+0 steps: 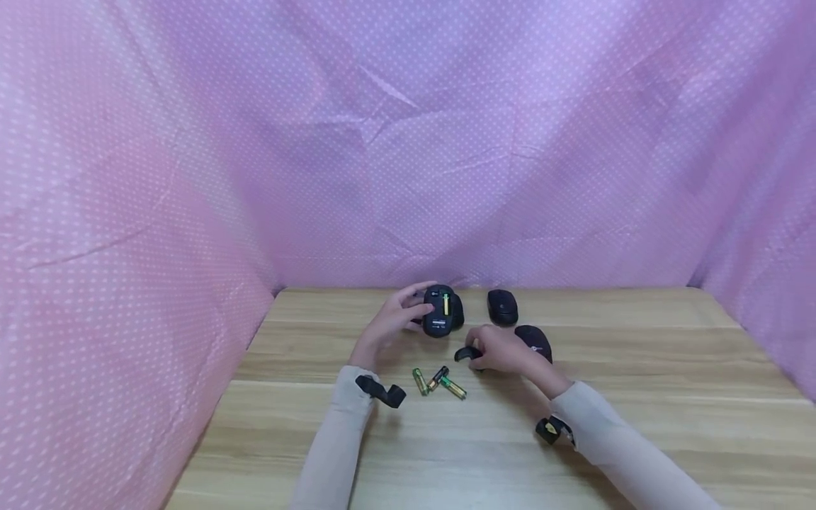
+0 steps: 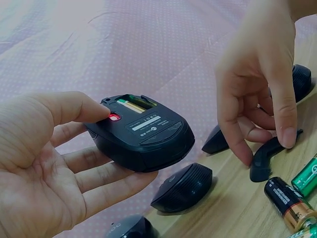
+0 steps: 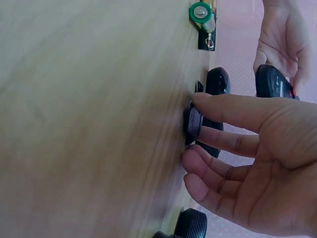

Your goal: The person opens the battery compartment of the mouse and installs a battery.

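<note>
The left hand [image 1: 395, 312] grips the upturned mouse [image 1: 436, 316], its long axis running near to far, with 1 battery [image 1: 446, 304] visible inside. The curved black piece [image 2: 262, 159] lies to the near right of this mouse, pinched by the right hand [image 1: 503, 348] low over the surface [image 1: 637, 354]; its long axis I cannot tell surely. 3 loose batteries [image 1: 453, 387] lie nearer, at the left of the right hand.
</note>
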{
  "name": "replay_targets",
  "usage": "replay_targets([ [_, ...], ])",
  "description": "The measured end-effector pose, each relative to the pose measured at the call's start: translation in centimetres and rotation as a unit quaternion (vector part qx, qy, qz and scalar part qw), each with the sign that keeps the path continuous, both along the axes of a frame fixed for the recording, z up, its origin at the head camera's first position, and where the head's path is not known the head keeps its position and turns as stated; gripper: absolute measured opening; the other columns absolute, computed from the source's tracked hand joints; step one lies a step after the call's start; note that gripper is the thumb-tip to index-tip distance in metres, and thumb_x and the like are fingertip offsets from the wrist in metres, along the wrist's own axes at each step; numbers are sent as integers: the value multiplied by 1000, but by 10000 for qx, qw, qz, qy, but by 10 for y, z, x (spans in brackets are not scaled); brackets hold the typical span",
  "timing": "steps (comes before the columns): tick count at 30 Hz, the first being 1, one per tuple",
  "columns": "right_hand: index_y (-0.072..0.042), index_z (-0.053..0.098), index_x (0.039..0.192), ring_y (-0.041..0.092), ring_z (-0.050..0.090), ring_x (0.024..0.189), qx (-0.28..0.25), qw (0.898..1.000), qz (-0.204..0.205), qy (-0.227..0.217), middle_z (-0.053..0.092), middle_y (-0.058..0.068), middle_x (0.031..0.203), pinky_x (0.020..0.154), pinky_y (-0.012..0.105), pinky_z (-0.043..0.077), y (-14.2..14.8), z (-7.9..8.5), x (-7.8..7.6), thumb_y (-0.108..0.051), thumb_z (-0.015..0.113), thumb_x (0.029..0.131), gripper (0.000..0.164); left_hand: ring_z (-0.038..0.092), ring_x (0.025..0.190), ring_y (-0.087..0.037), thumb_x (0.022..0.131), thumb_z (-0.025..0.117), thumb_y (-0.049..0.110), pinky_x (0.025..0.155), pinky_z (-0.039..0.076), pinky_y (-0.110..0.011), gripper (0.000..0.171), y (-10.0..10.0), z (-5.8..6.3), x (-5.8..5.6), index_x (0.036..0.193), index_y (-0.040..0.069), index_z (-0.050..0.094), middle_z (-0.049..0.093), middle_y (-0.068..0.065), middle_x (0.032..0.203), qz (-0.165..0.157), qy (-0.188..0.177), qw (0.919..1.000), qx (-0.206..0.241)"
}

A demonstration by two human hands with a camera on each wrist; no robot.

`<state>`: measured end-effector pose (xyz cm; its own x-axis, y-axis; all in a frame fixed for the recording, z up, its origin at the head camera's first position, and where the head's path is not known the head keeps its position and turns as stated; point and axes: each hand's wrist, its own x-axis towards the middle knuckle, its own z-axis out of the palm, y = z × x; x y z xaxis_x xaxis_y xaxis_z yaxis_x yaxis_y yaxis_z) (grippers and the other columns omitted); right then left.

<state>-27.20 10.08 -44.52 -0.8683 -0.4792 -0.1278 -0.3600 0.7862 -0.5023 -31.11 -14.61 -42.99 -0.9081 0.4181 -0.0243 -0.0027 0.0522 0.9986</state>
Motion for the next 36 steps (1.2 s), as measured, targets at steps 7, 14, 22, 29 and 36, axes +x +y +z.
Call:
replay_targets([
  [7,-3,72,108,15,54,75,-142,9995,292,-49,64,3,82,70,29,49,1,1,-2,3,80,79,30,70,106,-26,99,62,5,77,64,-36,55,-1,-4,1,151,17,49,57,-22,145,34,-15,10000,-14],
  [14,-1,71,109,16,58,80,-365,9986,312,-241,66,6,87,72,30,53,2,4,-1,8,78,77,34,70,103,-22,98,64,6,77,63,-35,55,-2,-6,2,150,19,51,58,-22,144,90,-56,9999,-1],
  [22,-3,70,111,19,60,81,-490,9964,-49,-695,67,9,89,70,29,52,6,5,-1,7,79,77,36,69,103,-22,99,64,9,77,62,-33,54,2,-5,4,150,19,51,59,-19,144,70,-81,9999,-57],
  [29,-3,69,111,21,60,83,-574,9941,-89,-912,67,11,93,70,30,51,10,8,-2,6,79,78,36,70,99,-20,99,64,10,78,61,-32,53,6,-4,4,150,19,51,61,-20,141,66,-62,9999,-81],
  [36,-3,69,111,20,56,81,-714,9915,-112,-1084,64,9,91,67,27,46,12,5,0,6,77,77,36,69,102,-21,99,64,10,79,61,-33,54,6,-7,6,151,20,51,60,-19,143,73,-65,9998,-167],
])
